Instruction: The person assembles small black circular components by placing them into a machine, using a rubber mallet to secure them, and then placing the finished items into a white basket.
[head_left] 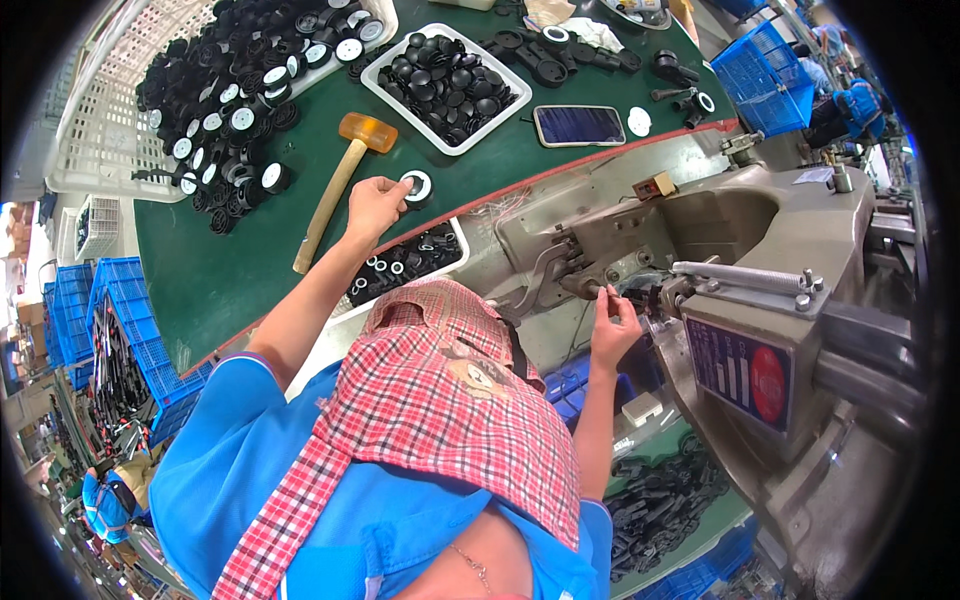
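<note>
On the green bench [250, 270] lie one mallet [340, 180] and one phone [579, 125]; left hand [375, 205] fingers pinch one black-and-white wheel [417, 187], right hand [612, 325] fingers pinch a small part at the grey machine [780, 250].

One head-worn fisheye looks steeply down, close over the green worktable [250, 270].

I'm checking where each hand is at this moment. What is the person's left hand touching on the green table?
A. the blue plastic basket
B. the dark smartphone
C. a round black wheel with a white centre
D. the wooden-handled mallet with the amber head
C: the left hand has its fingertips on the round black wheel with a white centre, while the wooden-handled mallet lies untouched beside it.
</note>
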